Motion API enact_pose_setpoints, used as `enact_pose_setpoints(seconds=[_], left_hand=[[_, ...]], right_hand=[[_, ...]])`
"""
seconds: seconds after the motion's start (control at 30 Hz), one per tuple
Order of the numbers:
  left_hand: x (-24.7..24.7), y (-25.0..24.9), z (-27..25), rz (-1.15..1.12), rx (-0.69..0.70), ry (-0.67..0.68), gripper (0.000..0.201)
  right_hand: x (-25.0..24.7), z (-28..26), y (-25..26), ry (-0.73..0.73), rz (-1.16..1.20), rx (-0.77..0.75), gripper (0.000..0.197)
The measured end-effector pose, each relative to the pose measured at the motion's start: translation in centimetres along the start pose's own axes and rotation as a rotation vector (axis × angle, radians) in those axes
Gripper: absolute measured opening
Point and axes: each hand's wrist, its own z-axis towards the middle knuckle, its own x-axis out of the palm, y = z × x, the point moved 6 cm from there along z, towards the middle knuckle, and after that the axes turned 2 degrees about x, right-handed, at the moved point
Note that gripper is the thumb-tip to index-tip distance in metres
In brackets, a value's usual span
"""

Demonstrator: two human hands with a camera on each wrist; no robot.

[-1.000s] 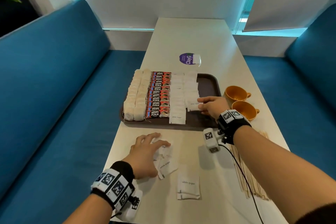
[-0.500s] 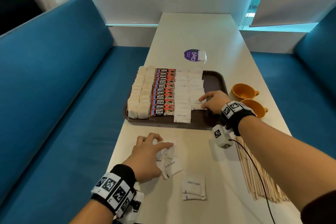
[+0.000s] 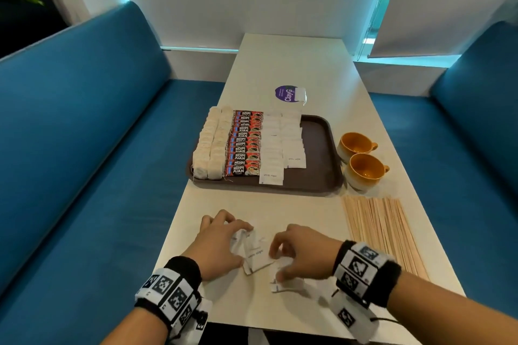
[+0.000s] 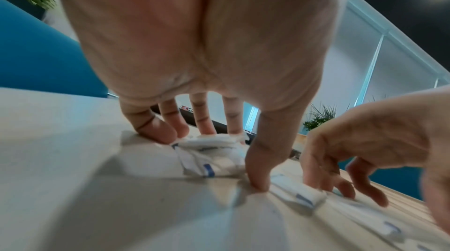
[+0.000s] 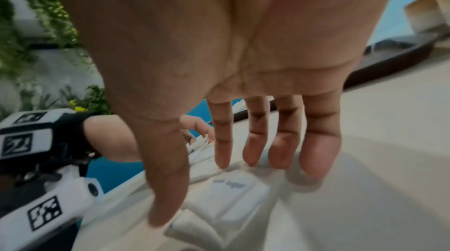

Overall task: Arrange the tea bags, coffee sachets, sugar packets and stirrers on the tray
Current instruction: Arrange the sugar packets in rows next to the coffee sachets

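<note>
Partly hand-hidden sugar packets [image 3: 256,256]

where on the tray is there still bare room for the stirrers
Bare strip on the tray between the sugar packets and its right rim. Left of that, tea bags and coffee sachets crowd it.

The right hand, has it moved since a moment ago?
Yes. The right hand has left the tray and come back toward the person, and is now over the loose sugar packets beside the left hand.
</note>
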Motion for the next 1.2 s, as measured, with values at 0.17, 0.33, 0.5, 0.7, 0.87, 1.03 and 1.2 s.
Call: enact_pose_setpoints(seconds=[0.17, 0.33, 0.5, 0.7, 0.87, 1.03, 1.2], left_hand=[[0.0, -0.3, -0.8, -0.014, -0.016, -0.047, 0.054], [-0.1, -0.8, -1.6, 0.023, 0.01, -0.066, 0.045], [-0.1, -1.1, -2.6, 0.043, 0.022, -0.065, 0.047], [-0.1, -0.9, -3.5, -0.071, 0.026, -0.104, 0.061], [-0.1, -0.6, -4.6, -0.129, -0.02, -0.11, 0.066], [-0.3, -1.1, -4.3, 0.011, -0.032, -0.12, 0.049], [-0.7, -1.5, -3.7, 0.125, -0.004, -0.155, 0.023]], right_hand=[[1.8, -0.9, 0.0, -0.052, -0.207, -0.026, 0.08], [2.1, -1.1, 0.3, -0.129, -0.198, -0.059, 0.068], [1.4, -1.7, 0.3, -0.187, -0.123, -0.065, 0.042], [0.4, -2.3, 0.0, -0.282, -0.004, -0.011, 0.025], [-0.2, -3.0, -0.8, -0.334, 0.037, 0.025, 0.023], [-0.1, -3.4, -2.1, -0.344, 0.129, 0.054, 0.022], [-0.8, -4.1, -3.5, -0.445, 0.281, 0.079, 0.017]])
